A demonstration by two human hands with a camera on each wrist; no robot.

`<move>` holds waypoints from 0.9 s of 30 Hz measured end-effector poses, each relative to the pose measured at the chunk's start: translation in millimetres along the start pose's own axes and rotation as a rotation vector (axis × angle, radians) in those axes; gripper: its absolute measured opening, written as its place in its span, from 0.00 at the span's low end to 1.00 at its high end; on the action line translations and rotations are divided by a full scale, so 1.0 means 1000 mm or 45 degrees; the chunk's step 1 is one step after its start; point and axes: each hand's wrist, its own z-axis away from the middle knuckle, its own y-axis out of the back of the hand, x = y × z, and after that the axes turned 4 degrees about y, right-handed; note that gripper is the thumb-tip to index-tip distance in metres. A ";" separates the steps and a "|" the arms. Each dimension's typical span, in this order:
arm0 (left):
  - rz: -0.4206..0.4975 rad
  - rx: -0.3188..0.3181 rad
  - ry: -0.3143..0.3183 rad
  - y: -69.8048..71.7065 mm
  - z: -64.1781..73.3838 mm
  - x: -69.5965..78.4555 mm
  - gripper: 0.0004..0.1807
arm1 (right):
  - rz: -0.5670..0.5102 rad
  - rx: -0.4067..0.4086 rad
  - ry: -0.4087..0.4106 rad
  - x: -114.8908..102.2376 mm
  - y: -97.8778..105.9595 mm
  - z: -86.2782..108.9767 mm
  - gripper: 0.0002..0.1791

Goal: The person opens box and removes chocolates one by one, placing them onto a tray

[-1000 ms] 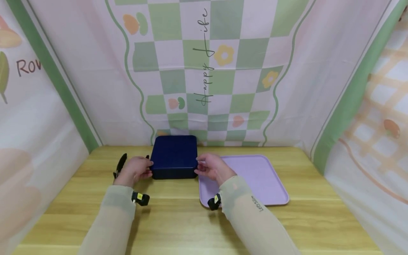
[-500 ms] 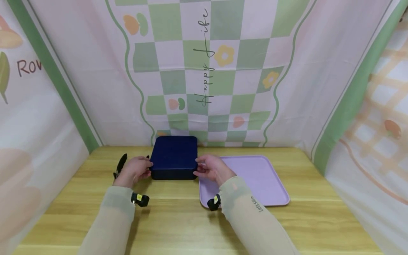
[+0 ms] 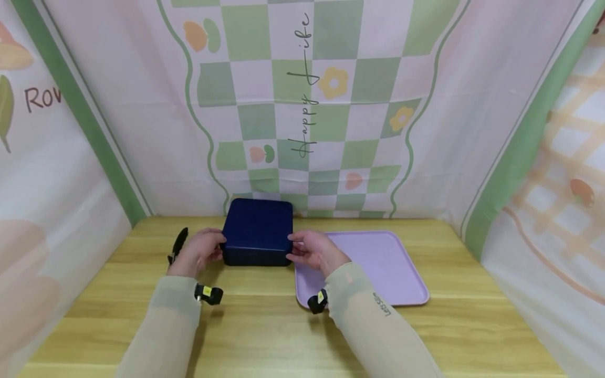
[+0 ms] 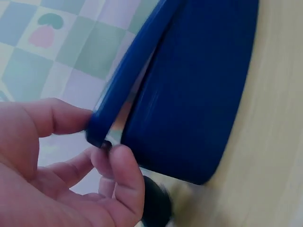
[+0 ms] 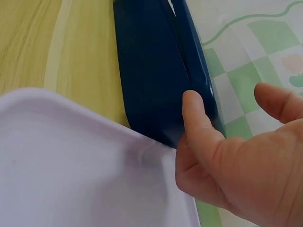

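A dark blue box (image 3: 258, 256) stands at the back of the table, with its flat lid (image 3: 259, 223) on top. My left hand (image 3: 203, 249) pinches the lid's left front corner between thumb and fingers. In the left wrist view, that side of the lid (image 4: 124, 80) is raised, leaving a narrow wedge gap above the box wall (image 4: 189, 94). At the box's right front corner is my right hand (image 3: 319, 249). One fingertip touches the seam under the lid in the right wrist view, while the thumb (image 5: 279, 101) stands apart from the lid.
A light purple tray (image 3: 378, 262) lies to the right, under my right hand and against the box's corner. A black object (image 3: 179, 241), its kind unclear, is beside my left hand. Patterned cloth (image 3: 302, 105) hangs right behind the box.
The lid's left side has risen a little, with my left hand lifting slightly alongside it. My right hand has hardly moved, and the tray is still.
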 end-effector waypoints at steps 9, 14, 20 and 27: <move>-0.034 0.050 -0.032 -0.004 0.003 0.009 0.27 | -0.005 0.004 -0.004 0.003 0.002 -0.001 0.28; 0.019 0.025 -0.043 -0.004 0.006 0.012 0.26 | 0.006 0.016 0.015 0.003 0.002 -0.002 0.24; -0.003 -0.059 -0.075 -0.003 0.010 0.017 0.27 | 0.184 -0.009 0.099 -0.002 0.008 0.001 0.19; -0.157 -0.164 -0.142 -0.001 0.020 0.020 0.24 | 0.504 -0.140 0.227 -0.014 0.022 0.015 0.32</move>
